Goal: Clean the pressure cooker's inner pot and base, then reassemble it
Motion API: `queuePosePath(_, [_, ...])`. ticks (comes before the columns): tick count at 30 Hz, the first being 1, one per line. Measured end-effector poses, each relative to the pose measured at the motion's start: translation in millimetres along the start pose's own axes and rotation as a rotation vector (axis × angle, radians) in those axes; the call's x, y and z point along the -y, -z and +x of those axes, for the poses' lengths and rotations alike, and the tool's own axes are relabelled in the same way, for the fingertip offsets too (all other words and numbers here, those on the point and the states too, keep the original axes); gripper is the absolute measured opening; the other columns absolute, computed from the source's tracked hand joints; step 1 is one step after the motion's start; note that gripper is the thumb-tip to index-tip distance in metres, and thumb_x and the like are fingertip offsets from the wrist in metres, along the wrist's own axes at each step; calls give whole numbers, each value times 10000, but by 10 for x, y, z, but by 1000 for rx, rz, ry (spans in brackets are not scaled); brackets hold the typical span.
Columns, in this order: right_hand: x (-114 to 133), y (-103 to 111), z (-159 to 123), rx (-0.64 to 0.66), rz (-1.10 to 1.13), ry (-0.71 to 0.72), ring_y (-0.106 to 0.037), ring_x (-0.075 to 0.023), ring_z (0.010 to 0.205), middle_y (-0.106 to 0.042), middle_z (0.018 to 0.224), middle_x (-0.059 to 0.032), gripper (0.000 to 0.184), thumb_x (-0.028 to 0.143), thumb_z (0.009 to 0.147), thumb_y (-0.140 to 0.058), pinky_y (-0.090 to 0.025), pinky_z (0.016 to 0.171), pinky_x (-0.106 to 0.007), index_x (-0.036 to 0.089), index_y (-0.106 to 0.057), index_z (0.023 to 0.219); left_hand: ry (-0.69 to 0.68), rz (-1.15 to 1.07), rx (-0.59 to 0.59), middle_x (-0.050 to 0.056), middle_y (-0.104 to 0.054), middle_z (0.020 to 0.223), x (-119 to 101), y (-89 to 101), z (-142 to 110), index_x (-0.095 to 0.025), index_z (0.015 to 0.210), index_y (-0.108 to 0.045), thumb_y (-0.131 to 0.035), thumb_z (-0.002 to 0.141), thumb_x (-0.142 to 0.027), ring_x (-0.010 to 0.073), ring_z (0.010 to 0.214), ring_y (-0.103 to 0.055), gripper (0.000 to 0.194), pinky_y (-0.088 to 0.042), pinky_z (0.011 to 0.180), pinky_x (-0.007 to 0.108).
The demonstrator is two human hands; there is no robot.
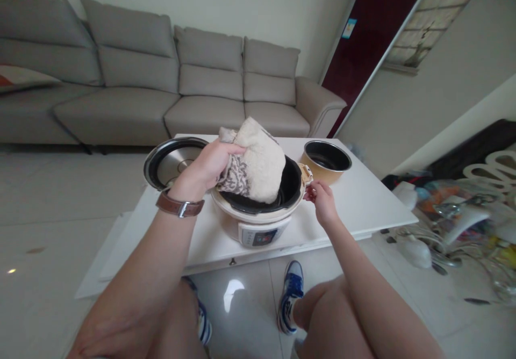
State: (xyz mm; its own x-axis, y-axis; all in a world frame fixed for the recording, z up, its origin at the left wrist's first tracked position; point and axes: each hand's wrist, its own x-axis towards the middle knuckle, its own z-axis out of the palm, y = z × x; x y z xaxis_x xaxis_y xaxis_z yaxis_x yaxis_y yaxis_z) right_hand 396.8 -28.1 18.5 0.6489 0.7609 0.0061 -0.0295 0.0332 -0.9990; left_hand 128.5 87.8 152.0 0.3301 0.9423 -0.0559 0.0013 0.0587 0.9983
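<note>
My left hand (pixel 212 161) is gripping the cloth (pixel 264 163), my right hand (pixel 321 193) the handle (pixel 306 172); slackening could let the cooker (pixel 258 219) slide.

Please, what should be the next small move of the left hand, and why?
Probably lower the cloth into the cooker: the left hand holds it over the open mouth, the right hand is by the side handle, and the pot stands outside.

A home living room, shown by the long grey sofa (pixel 209 82) behind a white table (pixel 363 208).
</note>
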Motion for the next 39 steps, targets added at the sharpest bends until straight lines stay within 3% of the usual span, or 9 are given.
queuePosePath(6, [-19, -74, 62, -16, 41, -27, -570, -111, 513, -623, 609, 14, 234, 443, 713, -646, -453, 516, -247, 220, -578, 709, -134, 84, -196, 60, -748, 1022, 123, -23, 224, -208, 1137, -622, -637, 791, -242, 291, 1072, -698, 348, -584, 958, 418])
queuePosePath(9, [-39, -96, 96, -18, 61, -26, -568, -111, 506, -624, 599, 16, 247, 452, 722, -653, -448, 500, -238, 226, -556, 714, -108, 41, -284, 70, -732, 991, 194, -138, 351, -185, 1077, -607, -614, 786, -216, 285, 1050, -704, 292, -583, 931, 393])
queuePosePath(15, [-39, -122, 109, -20, 76, -41, -566, -108, 486, -631, 597, 16, 282, 468, 730, -670, -435, 468, -229, 231, -521, 696, 155, 18, -88, 45, -644, 743, 273, -834, 483, -188, 882, -574, -572, 840, -126, 230, 832, -704, 75, -576, 786, 329])
queuePosePath(21, [-47, -108, 82, -6, 51, 13, -574, -113, 470, -612, 573, 26, 373, 556, 725, -699, -435, 466, -234, 228, -526, 684, 89, 145, 45, 50, -660, 849, 506, -1381, 174, -191, 875, -573, -636, 849, -115, 187, 894, -669, 102, -550, 820, 284])
queuePosePath(24, [-52, -107, 74, 10, 46, 29, -573, -117, 462, -613, 570, 28, 386, 568, 734, -700, -434, 461, -238, 227, -526, 682, 217, 151, 189, 43, -663, 799, 538, -1332, -31, -199, 925, -587, -645, 863, -163, 196, 791, -672, 91, -568, 764, 326])
queuePosePath(27, [-51, -110, 71, 7, 67, 33, -565, -111, 456, -614, 573, 29, 353, 535, 743, -687, -439, 458, -237, 223, -535, 679, 341, 92, 304, 35, -680, 754, 384, -1096, -70, -190, 938, -614, -682, 799, -117, 207, 715, -687, 171, -584, 733, 351])
queuePosePath(32, [-44, -114, 73, 0, 79, 12, -563, -106, 452, -612, 571, 28, 315, 493, 758, -674, -436, 453, -230, 215, -545, 688, 469, 65, 122, 12, -650, 669, 104, -767, 160, -197, 948, -613, -637, 809, -83, 186, 574, -651, 181, -578, 628, 323])
queuePosePath(36, [-30, -117, 74, 8, 75, 1, -568, -106, 459, -616, 569, 26, 300, 458, 794, -672, -433, 452, -218, 213, -530, 696, 357, -9, 15, -17, -584, 624, 201, -912, 307, -207, 984, -591, -550, 856, -32, 152, 529, -590, 221, -529, 578, 267])
queuePosePath(39, [-23, -123, 75, 2, 69, -8, -571, -103, 457, -613, 564, 30, 284, 423, 824, -653, -433, 451, -210, 217, -508, 693, 284, -16, 71, -20, -564, 620, 370, -1198, 305, -196, 969, -599, -604, 849, -58, 147, 530, -561, 183, -493, 555, 254])
